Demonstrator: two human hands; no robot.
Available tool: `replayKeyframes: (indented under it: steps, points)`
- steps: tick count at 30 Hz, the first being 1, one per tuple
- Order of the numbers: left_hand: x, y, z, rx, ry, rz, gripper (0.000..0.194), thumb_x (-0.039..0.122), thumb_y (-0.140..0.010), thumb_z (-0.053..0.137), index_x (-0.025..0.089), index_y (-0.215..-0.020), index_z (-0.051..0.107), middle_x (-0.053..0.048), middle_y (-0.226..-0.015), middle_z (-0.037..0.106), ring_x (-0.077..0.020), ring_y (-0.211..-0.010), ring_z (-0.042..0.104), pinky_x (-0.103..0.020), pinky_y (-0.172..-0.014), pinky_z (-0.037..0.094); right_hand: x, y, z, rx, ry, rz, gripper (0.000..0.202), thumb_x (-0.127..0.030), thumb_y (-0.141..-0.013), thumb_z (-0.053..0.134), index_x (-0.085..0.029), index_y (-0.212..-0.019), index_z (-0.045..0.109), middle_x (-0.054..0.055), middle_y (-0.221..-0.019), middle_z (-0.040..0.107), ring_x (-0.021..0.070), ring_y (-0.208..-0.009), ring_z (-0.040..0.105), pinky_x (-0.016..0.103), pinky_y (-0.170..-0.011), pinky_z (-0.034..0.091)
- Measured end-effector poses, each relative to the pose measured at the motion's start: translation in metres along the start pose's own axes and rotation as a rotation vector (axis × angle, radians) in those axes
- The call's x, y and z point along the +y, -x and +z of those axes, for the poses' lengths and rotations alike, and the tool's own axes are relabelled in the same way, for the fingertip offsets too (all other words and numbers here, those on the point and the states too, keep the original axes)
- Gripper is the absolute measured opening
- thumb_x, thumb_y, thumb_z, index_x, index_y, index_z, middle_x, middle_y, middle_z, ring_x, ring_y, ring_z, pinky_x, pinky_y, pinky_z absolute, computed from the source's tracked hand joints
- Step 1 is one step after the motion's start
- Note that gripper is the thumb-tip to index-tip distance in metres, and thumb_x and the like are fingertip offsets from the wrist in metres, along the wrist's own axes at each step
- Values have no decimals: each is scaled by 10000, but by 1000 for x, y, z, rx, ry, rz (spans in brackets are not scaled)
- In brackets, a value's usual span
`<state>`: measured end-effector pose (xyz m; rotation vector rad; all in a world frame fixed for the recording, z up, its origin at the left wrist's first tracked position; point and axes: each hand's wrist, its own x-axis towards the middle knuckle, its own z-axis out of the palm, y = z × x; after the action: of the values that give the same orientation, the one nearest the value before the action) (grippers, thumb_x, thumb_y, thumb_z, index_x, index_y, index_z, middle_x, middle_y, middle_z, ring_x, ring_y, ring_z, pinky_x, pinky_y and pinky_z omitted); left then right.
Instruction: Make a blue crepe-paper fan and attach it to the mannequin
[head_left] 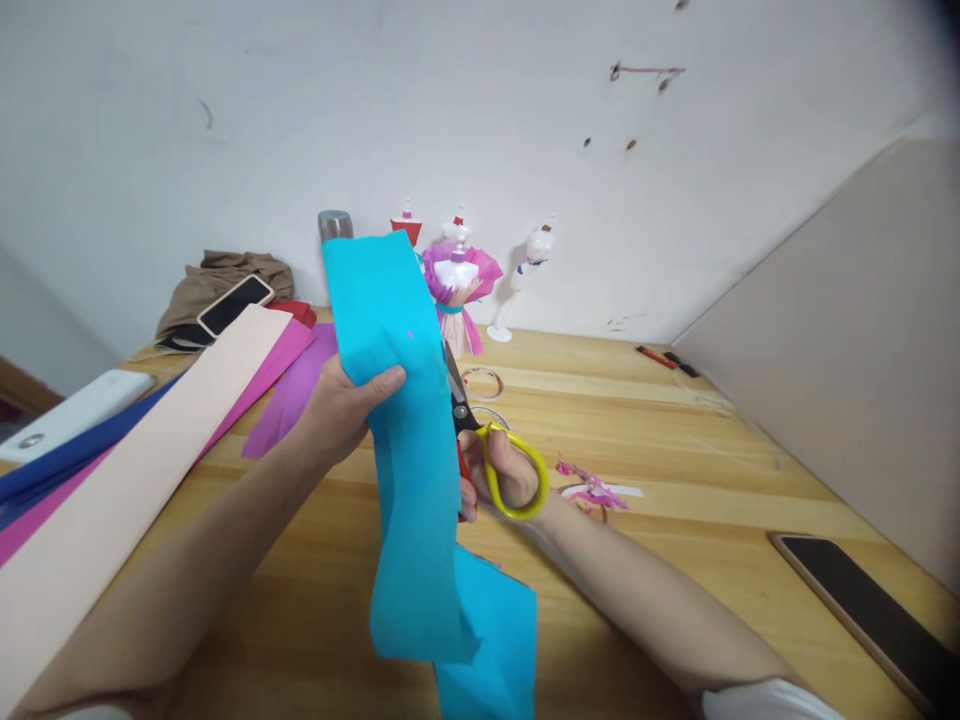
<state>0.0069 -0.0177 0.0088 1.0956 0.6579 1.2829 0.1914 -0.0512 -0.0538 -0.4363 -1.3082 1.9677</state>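
Note:
A long strip of turquoise crepe paper (416, 520) hangs from my left hand (341, 405), which pinches it with the thumb on the front face. The strip's upper part stands up above the hand, and its lower end folds down to the table. My right hand (506, 475) has its fingers through the handles of a pair of scissors (517, 455), one handle yellow and one red. The dark blades point up along the paper's right edge and are partly behind it. Whether the blades are cutting into the edge I cannot tell.
Crepe paper strips in pink (127, 480) and other colours lie at left, near a white device (79, 410) and a phone (236, 305) on brown cloth. Small dress-form figures (454, 280) stand by the wall. Tape rings, pink scraps (596, 488), markers (666, 360) and another phone (862, 610) lie right.

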Motion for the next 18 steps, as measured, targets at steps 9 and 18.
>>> replayKeyframes:
  steps: [9,18]
  points:
    - [3,-1,-5,0,-115,93,524,393,-690,882,207,-1150,715,-101,-1082,780,-332,-988,744,-428,-794,645,3,-4,1,-109,-113,-143,634,-798,-810,570,-187,-638,572,-61,-441,444,81,-342,402,199,-366,338]
    - [4,-1,-4,16,-178,150,535,390,-687,874,207,-1165,715,-120,-1153,766,-363,-1115,706,-439,-849,636,8,-7,1,-144,-2,-207,714,-800,-898,399,-205,-508,458,-59,-344,335,88,-348,386,201,-392,329]
